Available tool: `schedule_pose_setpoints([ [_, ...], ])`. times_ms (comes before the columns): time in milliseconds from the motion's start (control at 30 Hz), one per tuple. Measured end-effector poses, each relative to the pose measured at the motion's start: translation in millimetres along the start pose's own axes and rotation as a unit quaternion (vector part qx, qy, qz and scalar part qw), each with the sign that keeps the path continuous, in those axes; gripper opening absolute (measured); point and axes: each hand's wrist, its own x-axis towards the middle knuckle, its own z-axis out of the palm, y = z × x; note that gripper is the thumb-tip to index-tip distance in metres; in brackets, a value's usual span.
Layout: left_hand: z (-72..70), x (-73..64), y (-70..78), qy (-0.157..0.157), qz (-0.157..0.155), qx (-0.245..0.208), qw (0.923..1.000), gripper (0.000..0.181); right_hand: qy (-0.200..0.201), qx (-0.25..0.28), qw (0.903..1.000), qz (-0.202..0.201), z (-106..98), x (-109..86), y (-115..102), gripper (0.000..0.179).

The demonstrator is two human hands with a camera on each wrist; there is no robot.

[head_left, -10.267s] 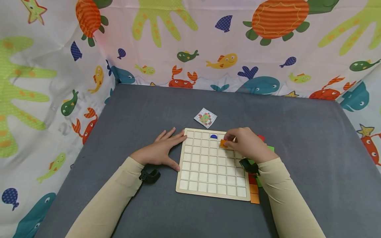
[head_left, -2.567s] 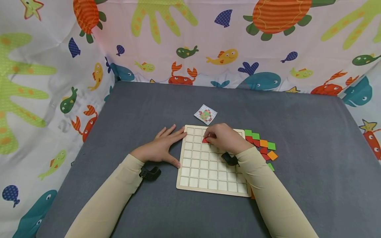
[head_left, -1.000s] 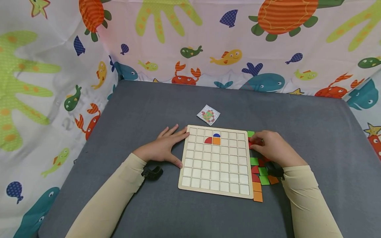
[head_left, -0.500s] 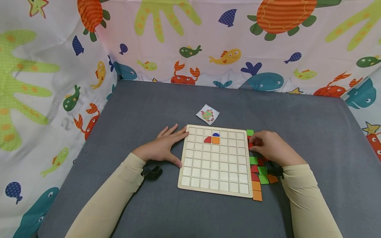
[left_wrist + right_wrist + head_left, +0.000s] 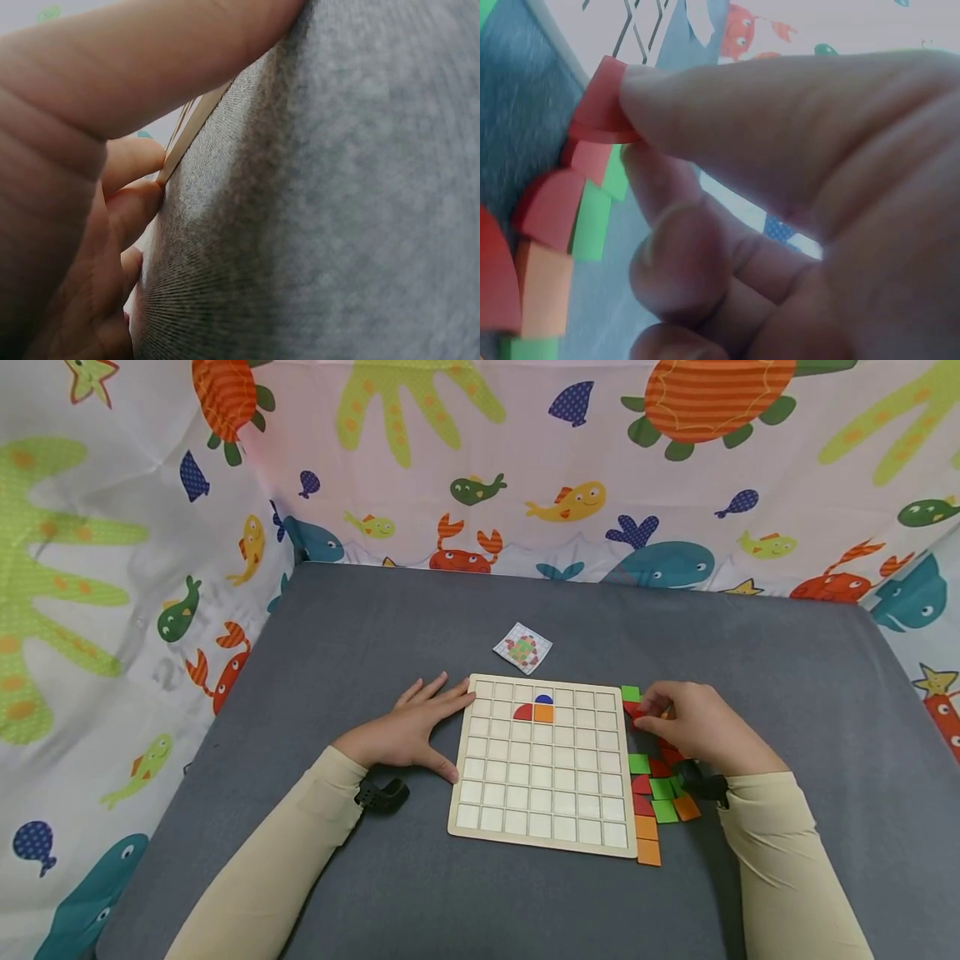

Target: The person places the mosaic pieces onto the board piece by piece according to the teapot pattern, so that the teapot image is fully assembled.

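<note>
The right hand (image 5: 693,718) is just beside the right edge of the board (image 5: 540,777), and its thumb and finger pinch a red piece (image 5: 598,97). The red piece is near that same edge, by the loose tiles (image 5: 664,812); I can't tell if it is lifted right off the table (image 5: 375,877). The left hand (image 5: 407,732) lies at the board's left edge with its fingers spread out, touching the side and holding nothing. To do this well, I think you should pinch the piece by its sides, lift it straight up, and not bump the blue half-round (image 5: 543,699), the orange square (image 5: 543,714) or the red quarter (image 5: 522,712) on the board. Turn it the right way before letting go, and peek at the little card (image 5: 522,648) past the board's far edge. In the right wrist view, the piece's narrow end points at the board and its round edge faces away. The thumb hides part of it, so I can't pick out a long side.
</note>
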Motion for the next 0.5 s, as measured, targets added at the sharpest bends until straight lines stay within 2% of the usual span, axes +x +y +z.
schedule_pose_setpoints([
  [233, -0.1, -3.4, 2.3, 0.006, 0.002, 0.007, 1.0000, 0.126, 0.004, 0.005, 0.9995, -0.029, 6.3, 7.0, -14.9, 0.011],
  [500, 0.7, -1.0, 4.9, 0.007, 0.003, 0.006, 1.0000, 0.126, 0.005, 0.007, 0.9979, -0.064, 19.9, 21.6, -26.8, 0.007],
])
